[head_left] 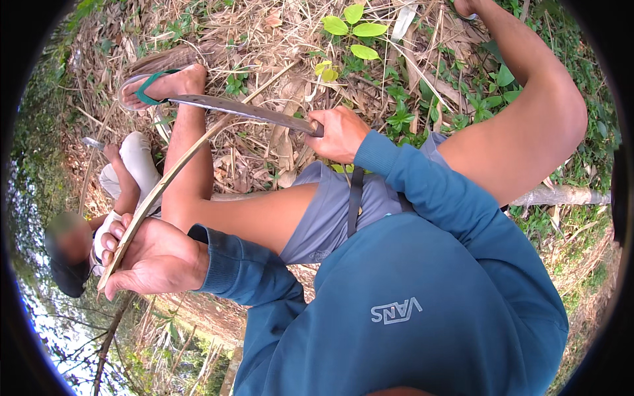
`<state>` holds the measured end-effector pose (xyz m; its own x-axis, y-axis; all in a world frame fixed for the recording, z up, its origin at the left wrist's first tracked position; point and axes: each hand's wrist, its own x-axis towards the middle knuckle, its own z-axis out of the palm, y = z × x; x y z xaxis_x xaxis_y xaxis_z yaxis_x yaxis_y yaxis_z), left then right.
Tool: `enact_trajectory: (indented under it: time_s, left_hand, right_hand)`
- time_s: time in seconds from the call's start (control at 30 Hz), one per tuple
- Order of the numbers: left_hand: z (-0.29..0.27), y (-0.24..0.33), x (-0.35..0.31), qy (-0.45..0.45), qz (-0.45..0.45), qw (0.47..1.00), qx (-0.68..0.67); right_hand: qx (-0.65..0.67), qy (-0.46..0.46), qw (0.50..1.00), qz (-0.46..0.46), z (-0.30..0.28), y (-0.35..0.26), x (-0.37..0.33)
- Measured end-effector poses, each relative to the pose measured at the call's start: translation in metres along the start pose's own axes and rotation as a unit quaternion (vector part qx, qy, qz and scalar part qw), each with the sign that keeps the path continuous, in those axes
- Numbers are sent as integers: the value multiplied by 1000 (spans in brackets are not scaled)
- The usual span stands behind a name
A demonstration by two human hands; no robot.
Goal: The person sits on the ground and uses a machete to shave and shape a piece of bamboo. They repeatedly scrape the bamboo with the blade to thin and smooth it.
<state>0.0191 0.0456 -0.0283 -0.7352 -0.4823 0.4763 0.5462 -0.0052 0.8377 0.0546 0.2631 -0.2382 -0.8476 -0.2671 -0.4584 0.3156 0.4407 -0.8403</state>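
My left hand (165, 254), palm up, grips one end of a long, thin, pale strip of split wood or bamboo (162, 188) between thumb and fingers. The strip slants up and away, its far end near the leaf litter. In my right hand (342, 135) is the dark handle of a machete (241, 109). Its long blade points left and crosses the strip near the middle; whether they touch I cannot tell. The blade's tip appears beside my foot, which wears a green-strapped flip-flop (155, 86).
Dry leaves and stalks (284, 39) cover the ground, with green plants (409, 112) at the right. A thin log (561, 196) lies by my legs. At the left sits another person (135, 165) in pale clothes and a dark cap, a shiny object (94, 142) in one hand.
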Motion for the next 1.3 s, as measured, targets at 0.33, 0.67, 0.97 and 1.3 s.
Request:
enact_trajectory:
  time_s: [0.33,0.67,0.97,1.3]
  left_hand:
    - [-6,-11,4,19,8,1000,-2]
    - [-27,-15,17,50,-5,999,0]
    - [-38,-5,12,84,28,996,7]
    - [-4,-2,-9,119,75,989,47]
  right_hand:
    - [-42,27,996,75,-2,39,40]
    - [-73,35,985,154,7,61,52]
    - [-46,2,974,223,-13,83,70]
    - [-23,16,990,-139,13,-27,-19]
